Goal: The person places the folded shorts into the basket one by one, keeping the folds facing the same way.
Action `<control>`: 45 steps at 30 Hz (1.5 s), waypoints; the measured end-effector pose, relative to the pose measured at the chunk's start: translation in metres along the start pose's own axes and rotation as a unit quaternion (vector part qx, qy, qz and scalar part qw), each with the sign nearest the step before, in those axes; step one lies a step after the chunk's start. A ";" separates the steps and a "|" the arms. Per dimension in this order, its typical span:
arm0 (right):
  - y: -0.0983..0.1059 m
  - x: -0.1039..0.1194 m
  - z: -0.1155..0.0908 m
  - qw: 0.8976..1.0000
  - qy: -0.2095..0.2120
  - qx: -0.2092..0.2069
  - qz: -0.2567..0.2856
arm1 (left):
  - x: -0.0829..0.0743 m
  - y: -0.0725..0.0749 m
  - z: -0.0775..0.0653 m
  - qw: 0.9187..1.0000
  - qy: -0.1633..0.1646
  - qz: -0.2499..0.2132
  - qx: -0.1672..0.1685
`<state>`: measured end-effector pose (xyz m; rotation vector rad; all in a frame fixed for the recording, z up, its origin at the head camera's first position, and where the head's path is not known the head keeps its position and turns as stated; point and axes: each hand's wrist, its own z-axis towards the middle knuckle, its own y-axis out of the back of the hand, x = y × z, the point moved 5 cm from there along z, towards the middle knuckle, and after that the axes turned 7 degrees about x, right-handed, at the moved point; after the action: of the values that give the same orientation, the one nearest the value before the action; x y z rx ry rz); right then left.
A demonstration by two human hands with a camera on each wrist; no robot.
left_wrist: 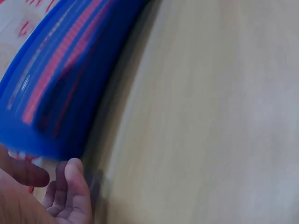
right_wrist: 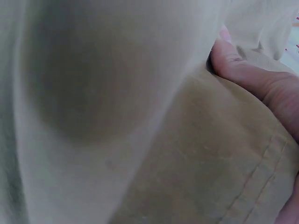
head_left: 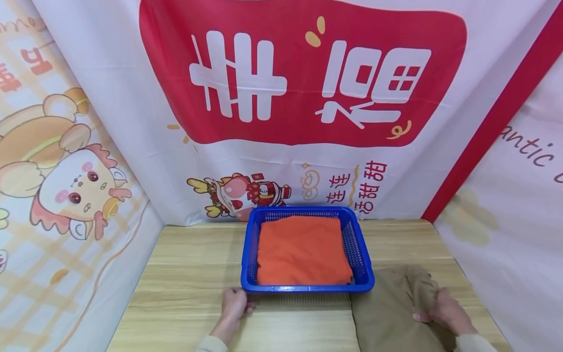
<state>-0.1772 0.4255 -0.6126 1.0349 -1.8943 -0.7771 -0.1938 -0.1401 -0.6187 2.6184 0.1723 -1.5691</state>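
A blue plastic basket (head_left: 308, 289) stands at the back middle of the table, with a folded orange cloth (head_left: 303, 252) lying in it. My left hand (head_left: 234, 302) is just by the basket's front left corner. In the left wrist view its thumb and fingers are loosely bent and apart, with nothing between them; whether a fingertip touches the basket I cannot tell. To the right of the basket, my right hand (head_left: 448, 313) grips a khaki garment (head_left: 387, 308) by its right side. Stitched seams and loose folds of that fabric fill the right wrist view.
The wooden table (head_left: 189, 274) reaches back to a printed white and red curtain (head_left: 299, 127). Patterned cloth walls close in on the left (head_left: 79, 205) and right (head_left: 519, 205). The khaki garment's upper left part meets the basket's front right corner in the head view.
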 end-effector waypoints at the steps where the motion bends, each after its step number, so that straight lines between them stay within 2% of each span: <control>1: -0.001 0.000 0.000 1.000 -0.002 0.000 0.001 | 0.002 -0.007 -0.003 1.000 -0.001 0.005 0.011; 7: -0.007 0.001 -0.002 1.000 0.003 0.003 -0.003 | 0.011 -0.051 -0.017 0.994 -0.015 0.024 0.103; 13: -0.008 0.000 -0.005 1.000 0.004 0.001 -0.009 | 0.015 -0.106 -0.033 0.976 -0.021 0.074 0.206; 17: -0.009 -0.002 -0.005 1.000 0.001 0.004 -0.010 | 0.017 -0.144 -0.039 0.966 -0.026 0.083 0.242; 22: -0.010 -0.002 -0.004 1.000 0.001 0.005 -0.007 | 0.020 -0.181 -0.042 0.963 -0.029 0.070 0.258; 27: -0.009 -0.002 -0.005 1.000 -0.009 0.015 0.001 | 0.022 -0.207 -0.043 0.964 -0.023 0.057 0.258; 37: -0.014 0.000 -0.006 0.998 -0.045 0.037 0.008 | 0.025 -0.240 -0.045 0.965 0.026 0.037 0.259; 45: -0.018 0.004 -0.014 0.999 -0.022 0.031 0.006 | 0.029 -0.256 -0.043 0.963 0.015 0.033 0.265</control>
<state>-0.1599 0.4119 -0.6195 1.0497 -1.9716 -0.7444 -0.1787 0.1201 -0.6279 2.9888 -0.3863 -1.7486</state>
